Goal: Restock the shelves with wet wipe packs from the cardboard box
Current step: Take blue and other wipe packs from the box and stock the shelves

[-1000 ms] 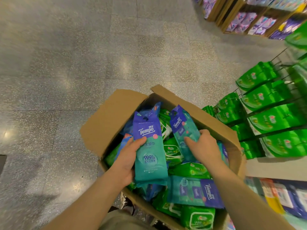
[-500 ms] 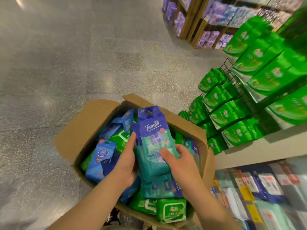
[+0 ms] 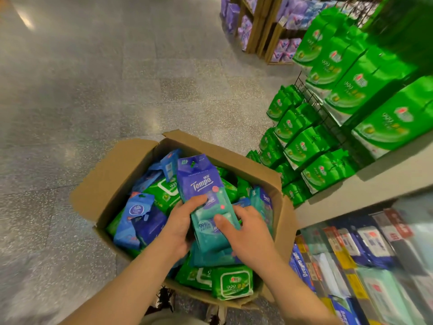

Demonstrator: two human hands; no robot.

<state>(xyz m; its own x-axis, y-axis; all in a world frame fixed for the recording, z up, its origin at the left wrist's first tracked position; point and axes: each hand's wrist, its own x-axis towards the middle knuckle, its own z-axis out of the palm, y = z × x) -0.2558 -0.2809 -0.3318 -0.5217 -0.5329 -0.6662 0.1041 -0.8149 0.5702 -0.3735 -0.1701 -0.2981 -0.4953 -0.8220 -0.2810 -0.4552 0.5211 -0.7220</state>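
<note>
Open cardboard box [image 3: 112, 184] on the floor — blue-and-teal Tempo packs [image 3: 201, 184] upright above jumbled green and blue packs [image 3: 232, 281].

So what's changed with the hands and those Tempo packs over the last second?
The right hand brought its Tempo pack over and stacked it with the one in the left hand; both hands now grip the Tempo packs together, upright above the cardboard box. The box and its loose packs stayed put.
</note>
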